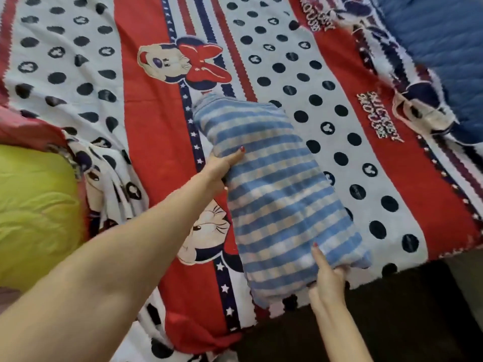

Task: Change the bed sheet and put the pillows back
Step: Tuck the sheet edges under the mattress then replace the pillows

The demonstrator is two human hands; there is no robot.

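The right hand is pinching the near corner of the blue-and-white checked fabric pillow, thumb on top, apparently steadying that end. Farther up, the left hand is gripping its long side, thumb across the top, seemingly steering it onto the red, white and polka-dotted cartoon-print bed sheet already spread on the bed.
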